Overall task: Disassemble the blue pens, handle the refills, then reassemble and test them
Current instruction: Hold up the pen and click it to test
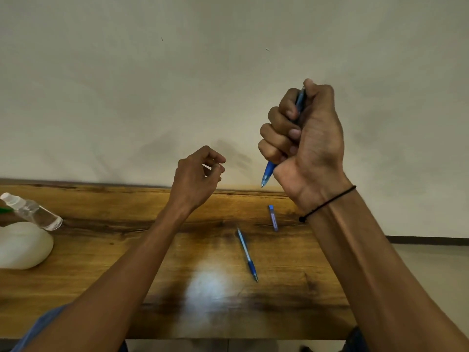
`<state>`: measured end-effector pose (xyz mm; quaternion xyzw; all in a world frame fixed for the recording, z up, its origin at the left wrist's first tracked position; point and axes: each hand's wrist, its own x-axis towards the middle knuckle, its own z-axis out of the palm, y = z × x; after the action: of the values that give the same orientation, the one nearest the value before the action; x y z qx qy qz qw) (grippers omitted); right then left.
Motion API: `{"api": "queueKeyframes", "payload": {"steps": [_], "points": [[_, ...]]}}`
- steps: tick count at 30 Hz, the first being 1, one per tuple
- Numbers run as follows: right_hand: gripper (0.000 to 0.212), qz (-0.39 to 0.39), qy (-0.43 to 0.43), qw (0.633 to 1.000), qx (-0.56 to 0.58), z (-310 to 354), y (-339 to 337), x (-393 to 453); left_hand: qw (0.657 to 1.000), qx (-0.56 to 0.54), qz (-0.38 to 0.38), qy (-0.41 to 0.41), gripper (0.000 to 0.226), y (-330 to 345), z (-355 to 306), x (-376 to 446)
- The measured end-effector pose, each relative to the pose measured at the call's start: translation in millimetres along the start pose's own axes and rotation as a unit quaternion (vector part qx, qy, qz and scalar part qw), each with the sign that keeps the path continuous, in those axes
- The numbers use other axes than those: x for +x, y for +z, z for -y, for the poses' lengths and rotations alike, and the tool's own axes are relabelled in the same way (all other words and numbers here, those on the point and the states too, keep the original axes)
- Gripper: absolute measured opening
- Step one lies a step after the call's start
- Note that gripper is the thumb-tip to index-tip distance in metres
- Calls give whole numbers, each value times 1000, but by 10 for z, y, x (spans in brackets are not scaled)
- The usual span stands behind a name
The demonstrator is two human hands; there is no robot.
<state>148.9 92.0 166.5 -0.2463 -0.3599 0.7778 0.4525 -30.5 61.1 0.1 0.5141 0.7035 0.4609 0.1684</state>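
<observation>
Right hand (304,138): fist gripping blue pen (268,172), tip down. Left hand (196,171): loosely curled, holding nothing. Second pen (247,255) on bench (101,288).

Blues on brown wood

Blue pens (248,255) lie on a streaky brown table (127,262); a black cord (327,203) rings the right wrist.

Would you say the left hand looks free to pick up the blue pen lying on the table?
Probably yes: the left hand holds nothing visible, and the pen on the table lies uncovered.
</observation>
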Motion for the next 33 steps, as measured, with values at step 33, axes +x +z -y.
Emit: {"api": "queueKeyframes", "payload": {"steps": [33], "points": [[54, -27, 14, 999, 22, 63, -27, 22, 1000, -4, -1, -6, 19, 31, 51, 29]]}}
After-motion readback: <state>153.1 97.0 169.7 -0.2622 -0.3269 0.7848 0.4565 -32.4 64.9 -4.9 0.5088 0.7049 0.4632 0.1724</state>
